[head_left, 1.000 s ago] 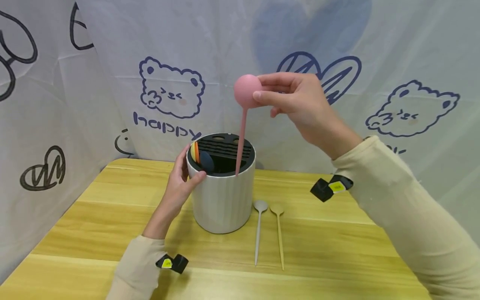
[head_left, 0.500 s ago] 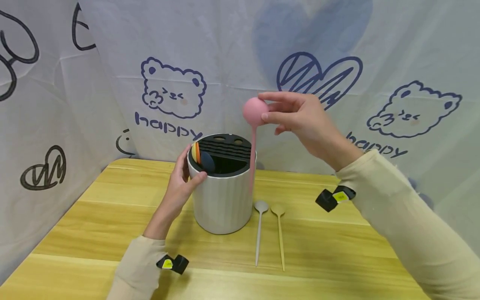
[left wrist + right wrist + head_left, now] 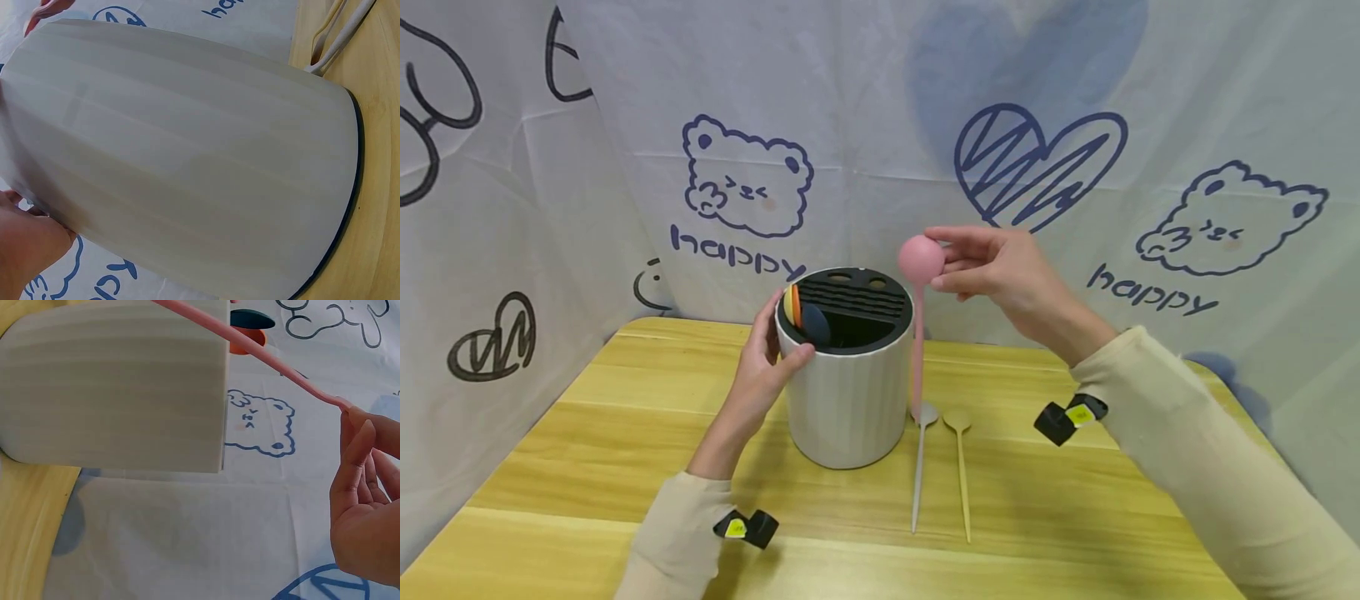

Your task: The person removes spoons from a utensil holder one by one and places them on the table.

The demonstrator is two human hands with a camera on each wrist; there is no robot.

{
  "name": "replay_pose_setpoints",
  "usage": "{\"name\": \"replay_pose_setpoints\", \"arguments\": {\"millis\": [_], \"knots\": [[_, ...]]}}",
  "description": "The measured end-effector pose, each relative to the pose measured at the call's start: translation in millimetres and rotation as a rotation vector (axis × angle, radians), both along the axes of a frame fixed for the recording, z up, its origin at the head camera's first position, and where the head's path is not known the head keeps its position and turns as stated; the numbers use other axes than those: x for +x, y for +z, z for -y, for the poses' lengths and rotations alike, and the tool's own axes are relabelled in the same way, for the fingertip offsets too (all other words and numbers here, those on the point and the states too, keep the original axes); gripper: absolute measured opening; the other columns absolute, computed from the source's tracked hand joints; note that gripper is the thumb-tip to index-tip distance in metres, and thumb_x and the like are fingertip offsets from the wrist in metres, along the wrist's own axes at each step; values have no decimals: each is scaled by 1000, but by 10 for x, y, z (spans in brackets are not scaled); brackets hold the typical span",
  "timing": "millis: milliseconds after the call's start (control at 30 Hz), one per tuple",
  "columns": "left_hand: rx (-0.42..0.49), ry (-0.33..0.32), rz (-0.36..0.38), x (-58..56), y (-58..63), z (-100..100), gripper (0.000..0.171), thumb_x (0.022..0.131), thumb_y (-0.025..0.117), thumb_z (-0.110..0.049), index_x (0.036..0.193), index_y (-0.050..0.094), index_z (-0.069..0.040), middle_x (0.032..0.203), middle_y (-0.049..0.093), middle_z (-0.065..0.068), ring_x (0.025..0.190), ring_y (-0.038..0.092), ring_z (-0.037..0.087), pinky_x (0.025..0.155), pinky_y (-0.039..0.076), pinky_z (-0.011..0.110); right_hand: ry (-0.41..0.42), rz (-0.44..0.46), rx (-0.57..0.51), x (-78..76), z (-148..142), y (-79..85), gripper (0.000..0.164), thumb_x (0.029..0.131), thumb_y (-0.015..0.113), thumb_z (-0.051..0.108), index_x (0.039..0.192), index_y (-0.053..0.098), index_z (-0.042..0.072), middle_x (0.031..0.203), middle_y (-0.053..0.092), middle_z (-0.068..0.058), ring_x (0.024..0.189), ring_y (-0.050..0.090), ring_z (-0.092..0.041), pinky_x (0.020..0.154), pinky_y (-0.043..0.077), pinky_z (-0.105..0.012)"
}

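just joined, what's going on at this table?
A person's left hand grips the white holder near its rim. The right hand pinches a pink utensil by its round head, handle hanging down outside the holder. Other utensils stand inside, while a grey spoon and a yellow spoon lie on the table.

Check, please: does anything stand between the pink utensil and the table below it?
Possibly the grey spoon: in the head view, the tip of the pink utensil overlaps its head. Whether it lies directly underneath, I cannot tell.
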State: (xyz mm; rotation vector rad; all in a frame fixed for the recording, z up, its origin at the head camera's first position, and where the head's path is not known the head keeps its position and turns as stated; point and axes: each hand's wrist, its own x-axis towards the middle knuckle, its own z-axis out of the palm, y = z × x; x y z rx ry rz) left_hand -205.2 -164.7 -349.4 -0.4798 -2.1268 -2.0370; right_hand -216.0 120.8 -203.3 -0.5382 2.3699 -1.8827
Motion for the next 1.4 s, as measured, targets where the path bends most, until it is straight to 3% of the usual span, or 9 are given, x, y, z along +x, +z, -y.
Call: {"name": "replay_pose_setpoints", "arguments": {"millis": [333, 800, 1400], "knots": [[4, 3, -10, 3, 12, 7, 80, 89, 60, -24, 155, 16, -13, 158, 18, 3, 144, 17, 15, 115, 18, 37, -3, 52, 58, -41, -104, -192, 52, 84, 70, -2, 134, 56, 0, 105, 68, -7, 91, 61, -19, 69, 51, -25], [-4, 9, -10, 9, 5, 6, 82, 89, 61, -26, 155, 15, -10, 158, 19, 4, 143, 18, 17, 115, 19, 38, -15, 145, 85, -51, -216, -515, 52, 86, 68, -1, 136, 53, -1, 109, 65, -13, 87, 60, -17, 70, 52, -25], [11, 1, -31, 2, -13, 8, 81, 87, 62, -25, 155, 18, -13, 158, 19, 3, 144, 17, 15, 116, 17, 37, -38, 261, 139, -68, -467, -1037, 52, 87, 68, 1, 136, 51, -4, 102, 66, -7, 83, 59, -15, 70, 52, -25]]}}
